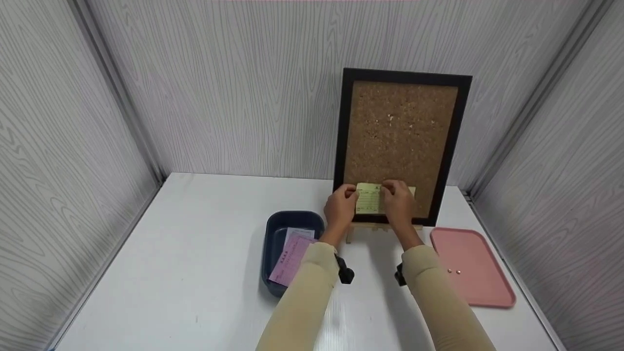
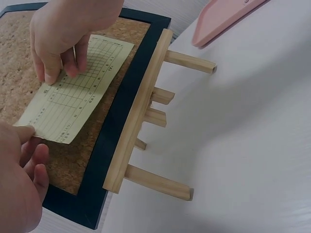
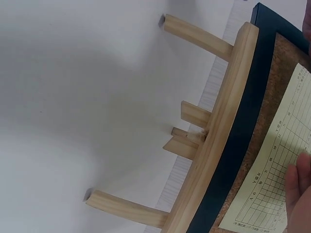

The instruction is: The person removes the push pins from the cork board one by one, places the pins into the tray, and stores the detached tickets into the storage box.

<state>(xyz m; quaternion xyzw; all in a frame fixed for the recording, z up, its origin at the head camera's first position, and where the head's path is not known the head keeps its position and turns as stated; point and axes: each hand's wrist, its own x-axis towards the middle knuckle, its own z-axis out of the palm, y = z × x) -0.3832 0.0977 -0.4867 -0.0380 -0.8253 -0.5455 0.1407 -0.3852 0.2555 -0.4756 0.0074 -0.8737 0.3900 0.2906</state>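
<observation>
A pale yellow printed slip (image 1: pixel 369 200) lies lengthwise across the lower part of a black-framed corkboard (image 1: pixel 404 141). My left hand (image 1: pixel 340 207) pinches the slip's left end between thumb and fingers. At the upper edge, near the middle, my right hand (image 1: pixel 399 207) has its thumb and index fingertip together on the paper; whether a pin sits between them, I cannot tell. In the left wrist view, the slip's lower edge stands slightly off the cork. A small wooden easel (image 2: pixel 138 111) carries the board, which leans back.
Left of my forearms stands a dark blue bin (image 1: pixel 267 243) holding a pink slip (image 1: pixel 292 258) and a whitish slip (image 1: pixel 301 232). On the right is a pink tray (image 1: pixel 480 248) with two small shiny pins (image 1: pixel 458 272). Grey wood-grain panels (image 1: pixel 234 97) enclose the white table (image 1: pixel 195 253).
</observation>
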